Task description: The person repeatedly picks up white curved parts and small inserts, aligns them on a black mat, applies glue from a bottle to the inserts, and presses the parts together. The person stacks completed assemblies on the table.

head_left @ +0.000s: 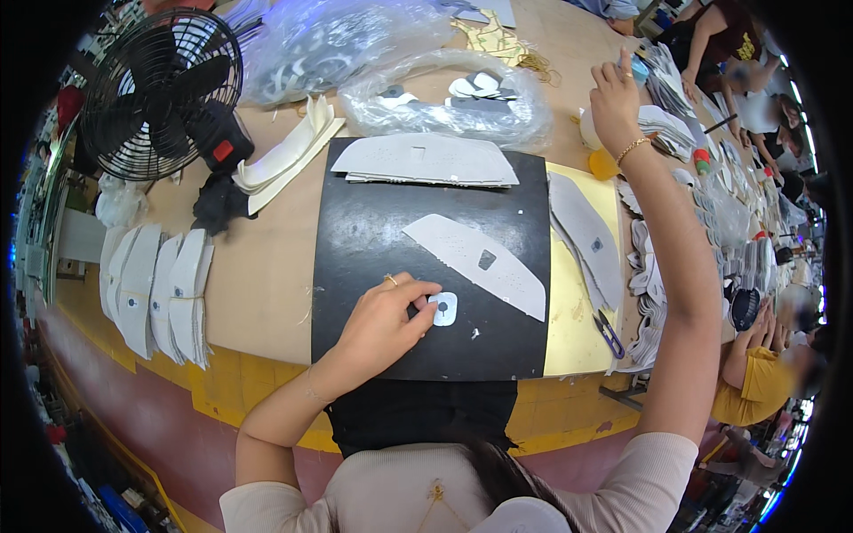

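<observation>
The left hand is bent over the black mat, its thumb and index finger drawn close together on the left edge of a small white patch with a dark keyhole-shaped mark. The patch is near the mat's front edge, below a pale grey cut panel that lies aslant with a four-sided opening in it. At the mat's far edge is a stack of similar panels.

The right hand is raised at the far right, its fingers partly curled; I cannot quite tell whether they hold anything. An orange cup is near its wrist, and a stack of white pieces is to its right.

Beside the mat, grey curved pieces and a pair of thread snips lie on a yellow sheet. Tied bundles of pale pieces are at the table's left, nearer than a black fan
</observation>
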The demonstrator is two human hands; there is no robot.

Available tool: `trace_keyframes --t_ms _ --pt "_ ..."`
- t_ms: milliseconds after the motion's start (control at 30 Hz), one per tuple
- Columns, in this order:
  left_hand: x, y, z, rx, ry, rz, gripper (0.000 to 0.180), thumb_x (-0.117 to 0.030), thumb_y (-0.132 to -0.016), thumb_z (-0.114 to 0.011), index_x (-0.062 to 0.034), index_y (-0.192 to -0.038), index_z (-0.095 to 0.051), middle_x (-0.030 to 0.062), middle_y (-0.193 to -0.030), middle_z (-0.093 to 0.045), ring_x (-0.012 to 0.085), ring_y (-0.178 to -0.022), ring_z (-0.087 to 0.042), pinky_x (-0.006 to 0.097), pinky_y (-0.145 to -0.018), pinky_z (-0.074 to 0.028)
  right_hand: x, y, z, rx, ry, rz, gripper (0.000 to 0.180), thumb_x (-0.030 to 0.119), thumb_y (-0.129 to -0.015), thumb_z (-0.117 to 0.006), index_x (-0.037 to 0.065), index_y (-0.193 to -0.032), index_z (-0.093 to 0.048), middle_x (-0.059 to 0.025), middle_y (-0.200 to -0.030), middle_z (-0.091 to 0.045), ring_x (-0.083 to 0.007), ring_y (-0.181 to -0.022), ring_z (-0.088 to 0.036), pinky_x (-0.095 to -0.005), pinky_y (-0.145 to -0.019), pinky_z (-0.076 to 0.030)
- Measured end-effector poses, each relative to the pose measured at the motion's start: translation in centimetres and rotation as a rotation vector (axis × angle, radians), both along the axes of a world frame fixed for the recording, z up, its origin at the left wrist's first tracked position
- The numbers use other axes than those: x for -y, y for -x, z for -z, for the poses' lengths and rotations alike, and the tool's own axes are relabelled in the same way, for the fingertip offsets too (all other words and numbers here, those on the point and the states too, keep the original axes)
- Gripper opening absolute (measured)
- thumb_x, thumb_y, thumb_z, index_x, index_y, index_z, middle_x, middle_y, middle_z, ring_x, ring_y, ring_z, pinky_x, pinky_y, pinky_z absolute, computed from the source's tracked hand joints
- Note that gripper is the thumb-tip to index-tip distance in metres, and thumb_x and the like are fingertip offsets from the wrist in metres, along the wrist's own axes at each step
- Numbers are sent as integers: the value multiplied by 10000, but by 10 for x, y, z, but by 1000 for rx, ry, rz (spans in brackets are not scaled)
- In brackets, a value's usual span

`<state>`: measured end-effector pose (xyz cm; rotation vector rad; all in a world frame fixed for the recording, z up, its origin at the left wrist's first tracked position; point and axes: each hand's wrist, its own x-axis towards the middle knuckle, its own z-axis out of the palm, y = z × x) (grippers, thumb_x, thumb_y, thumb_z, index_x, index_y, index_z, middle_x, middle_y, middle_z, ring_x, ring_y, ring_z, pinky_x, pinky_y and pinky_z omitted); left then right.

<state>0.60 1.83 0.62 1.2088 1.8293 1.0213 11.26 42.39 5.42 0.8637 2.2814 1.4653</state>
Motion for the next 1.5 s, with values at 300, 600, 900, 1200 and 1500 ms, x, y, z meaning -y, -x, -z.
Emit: trace_keyframes --t_ms 300,600,900,1200,1500 --pt "-7 7 -10 -76 21 -43 230 -127 -908 -675 9 -1091 -707 136 -898 -615 282 -741 -629 381 -697 -517 28 -13 -6 -299 129 -378 318 129 -919 -592 123 -1225 -680 -63 -1273 -588 -261 -1300 -483 -597 -1202 -148" --pt "-7 9 2 -463 -186 166 445 -201 -775 -819 -17 -1146 -656 114 -1077 -561 296 -1017 -528 393 -871 -407 230 -83 11 -923 1173 -91 439 229 -802 -804 19 -1146 -631 -159 -989 -580 -346 -956 -590 -418 -848 -486" --pt "9 -12 6 -428 -95 177 438 -175 -742 -854 -89 -1129 -666 83 -1131 -523 270 -1021 -484 381 -898 -379 247 -93 41 -1051 1138 116 465 187 -733 -861 21 -1103 -633 -71 -916 -558 -250 -851 -563 -360 -799 -466" --pt "8 -4 -8 -344 -269 -149 866 -192 -662 -924 -85 -1406 -494 141 -1289 -483 285 -1110 -515 388 -948 -443 264 -77 14 -1371 1342 -227 172 -31 -814 -728 25 -949 -638 -123 -876 -654 -309 -789 -665 -342 -711 -528" --pt "38 23 -47 72 -234 178 226 -97 -796 -831 -21 -976 -717 109 -976 -711 195 -882 -702 301 -779 -560 295 -101 -22 -1529 1674 -139 206 -72 -805 -738 24 -986 -714 -93 -864 -696 -180 -773 -669 -291 -675 -520"
